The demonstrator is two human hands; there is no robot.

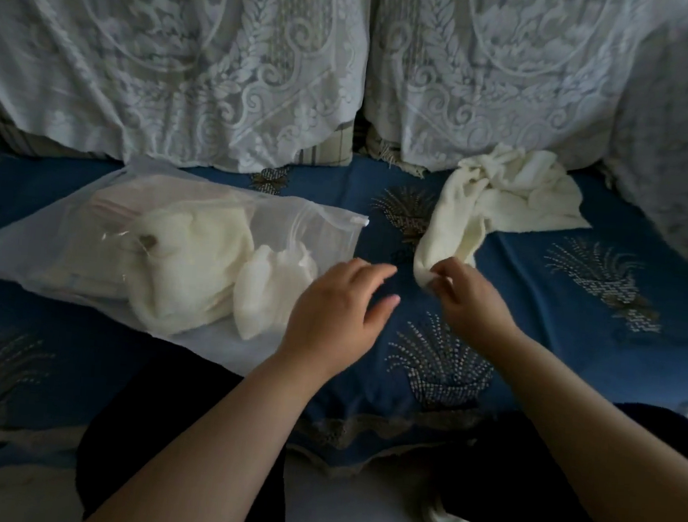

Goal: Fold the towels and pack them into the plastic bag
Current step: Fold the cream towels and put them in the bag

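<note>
A cream towel lies crumpled on the blue seat cover, stretched toward me in a long strip. My right hand pinches the near corner of that strip. My left hand hovers just left of it with relaxed, spread fingers, holding nothing. A clear plastic bag lies flat at the left with its zip opening facing right. Inside it sit folded cream towels, one bulging near the mouth.
Lace-covered sofa cushions stand behind the seat. The blue patterned cover stretches bare between the bag and the right armrest. My dark-clad knees fill the bottom of the view, with a pale cloth by the right knee.
</note>
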